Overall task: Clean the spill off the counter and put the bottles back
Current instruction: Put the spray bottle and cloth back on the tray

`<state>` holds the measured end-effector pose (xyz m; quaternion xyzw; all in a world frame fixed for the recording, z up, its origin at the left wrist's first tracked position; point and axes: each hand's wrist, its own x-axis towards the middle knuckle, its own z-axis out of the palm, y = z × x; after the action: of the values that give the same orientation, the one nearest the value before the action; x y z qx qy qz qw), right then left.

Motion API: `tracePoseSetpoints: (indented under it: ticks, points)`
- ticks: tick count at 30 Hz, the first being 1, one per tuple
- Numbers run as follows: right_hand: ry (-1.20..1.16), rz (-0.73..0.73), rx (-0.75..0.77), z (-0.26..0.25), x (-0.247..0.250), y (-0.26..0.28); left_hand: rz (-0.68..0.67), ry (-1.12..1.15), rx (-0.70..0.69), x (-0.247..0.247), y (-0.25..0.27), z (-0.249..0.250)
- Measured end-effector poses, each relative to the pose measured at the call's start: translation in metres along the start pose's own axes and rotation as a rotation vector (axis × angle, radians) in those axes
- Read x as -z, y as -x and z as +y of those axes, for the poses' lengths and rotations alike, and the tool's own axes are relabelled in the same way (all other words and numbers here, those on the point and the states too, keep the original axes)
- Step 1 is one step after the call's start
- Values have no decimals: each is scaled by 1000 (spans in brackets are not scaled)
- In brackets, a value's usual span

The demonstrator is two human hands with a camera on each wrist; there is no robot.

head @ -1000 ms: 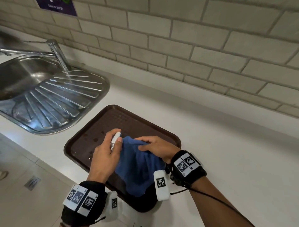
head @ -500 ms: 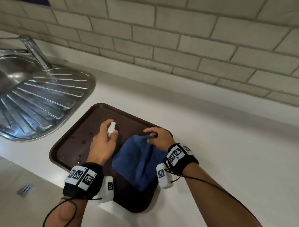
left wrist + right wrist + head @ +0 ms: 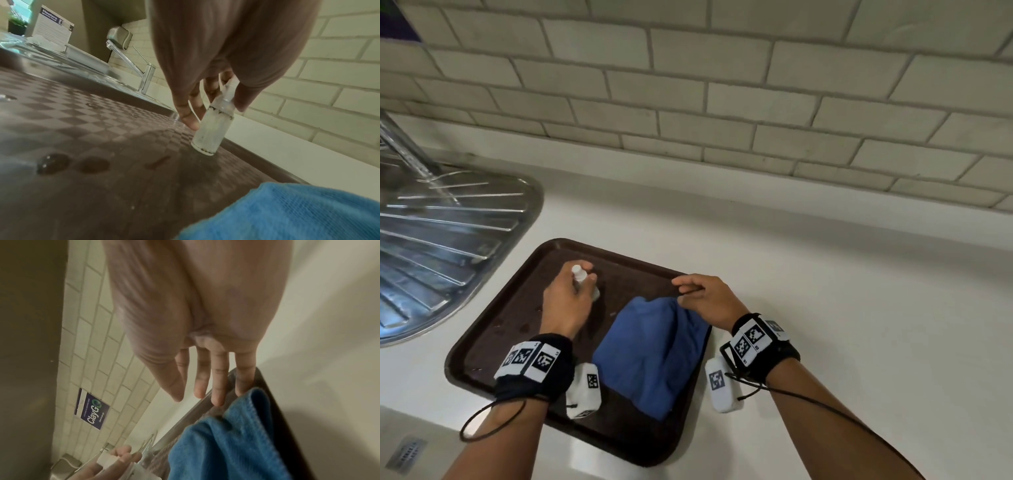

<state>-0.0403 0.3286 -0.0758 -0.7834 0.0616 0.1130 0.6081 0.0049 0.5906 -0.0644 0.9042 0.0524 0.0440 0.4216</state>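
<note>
A small clear spray bottle (image 3: pixel 578 272) with a white cap hangs tilted over the far left of the brown tray (image 3: pixel 493 342). My left hand (image 3: pixel 563 305) pinches it by the neck. In the left wrist view the bottle (image 3: pixel 213 128) has its base at the tray (image 3: pixel 82 129) surface; I cannot tell whether it touches. Dark droplets (image 3: pixel 52 163) lie on the tray. A blue cloth (image 3: pixel 654 349) lies folded on the tray's right half. My right hand (image 3: pixel 697 291) hovers over its far edge, fingers (image 3: pixel 218 386) straight and holding nothing.
A steel sink drainboard (image 3: pixel 441 240) lies left of the tray, with the tap (image 3: pixel 144 76) behind it. A tiled wall (image 3: pixel 722 102) runs along the back. White counter (image 3: pixel 859 308) stretches to the right of the tray.
The cloth was bunched against the bottle; my right hand has let it go and it now lies on the tray. My left hand carried the bottle left and down toward the tray.
</note>
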Motion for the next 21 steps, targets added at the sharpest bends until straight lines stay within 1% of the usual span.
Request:
tracePoseSetpoints:
  ticks: [6,11,15,17,18,19,21]
  points:
    - [-13,102,45,12,26,28,31,29,30,-9,6,1]
    - [-5,150,71,20,56,69,-3,34,100,-15,18,3]
    - [-48,204,27,32,86,114,22,78,113,-12,33,3]
    - [-70,245,19,41,104,143,33,70,109,-14,48,11]
    - [-75,265,17,46,113,157,27,55,101,-14,57,15]
    - [-85,288,14,52,122,172,14,47,62,-16,66,22]
    - [-101,328,5,64,138,203,-42,63,32,-22,92,43]
